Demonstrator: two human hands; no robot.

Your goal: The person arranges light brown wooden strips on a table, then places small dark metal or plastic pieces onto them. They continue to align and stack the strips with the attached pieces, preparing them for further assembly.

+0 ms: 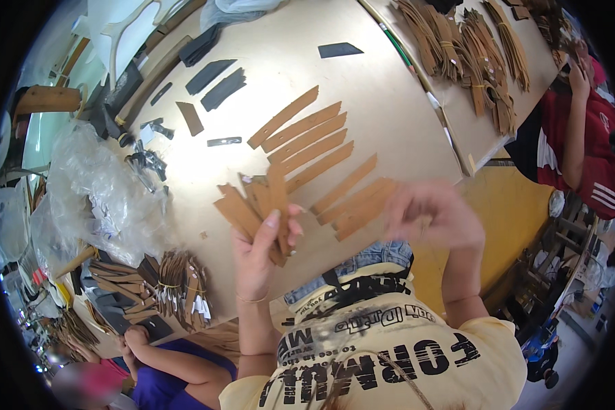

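My left hand (pixel 256 247) is closed around a small fan of brown leather strips (pixel 238 208), its thumb pressed on the front one. To the right, my right hand (pixel 439 213) hovers with curled fingers near a pile of overlapping brown strips (pixel 363 203) at the table's near edge. Motion smears its fingertips, so whether they hold anything cannot be told. Beyond my left hand, several brown strips (pixel 307 140) lie slanted in a row. Farther back are dark grey leather pieces (pixel 223 89) and a lone dark piece (pixel 340 50).
Crumpled clear plastic bags (pixel 92 191) cover the table's left side. Bundled brown strips (pixel 181 287) lie at the near left, beside a person in purple (pixel 184 376). More bundles (pixel 468 55) lie on the far right table, near a person in red (pixel 588 137).
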